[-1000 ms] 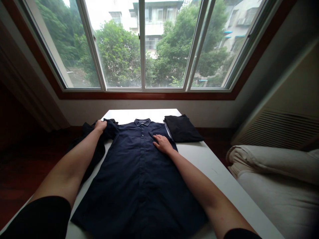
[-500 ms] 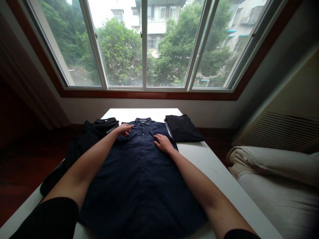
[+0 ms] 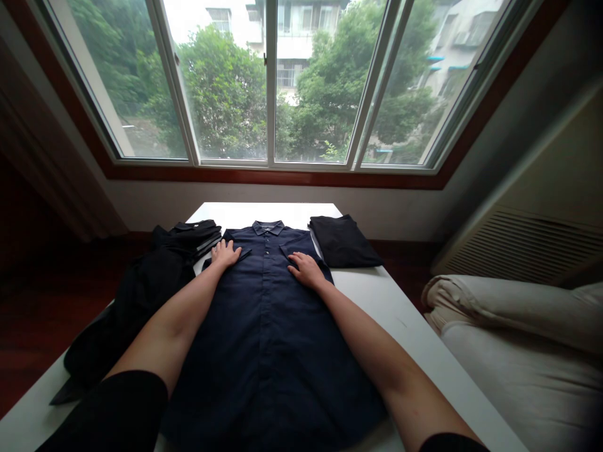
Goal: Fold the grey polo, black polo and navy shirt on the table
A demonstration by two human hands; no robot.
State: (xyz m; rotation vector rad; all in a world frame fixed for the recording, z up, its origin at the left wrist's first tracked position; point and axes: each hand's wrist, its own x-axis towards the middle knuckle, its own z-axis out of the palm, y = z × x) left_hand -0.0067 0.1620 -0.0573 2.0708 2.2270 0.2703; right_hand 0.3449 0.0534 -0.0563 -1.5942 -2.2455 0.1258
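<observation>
A dark navy button-up shirt [image 3: 264, 326] lies front side up, its collar toward the window and its hem toward me. Both short sleeves are folded inward over the chest. My left hand [image 3: 226, 253] rests flat with spread fingers on the sleeve at the left. On the opposite sleeve, my right hand [image 3: 305, 269] lies palm down, fingers stretched out. Neither hand grips the cloth.
Beneath the shirt is a white table [image 3: 400, 326]. Dark clothes [image 3: 146, 282] are heaped along its left side, with a folded stack at the far end. A folded black garment [image 3: 343, 241] lies at the far right. A beige cushioned seat [image 3: 513, 339] stands right of the table.
My left hand has come down from above the left chest onto the folded sleeve, moving slightly left and toward me. My right hand stays on its sleeve.
</observation>
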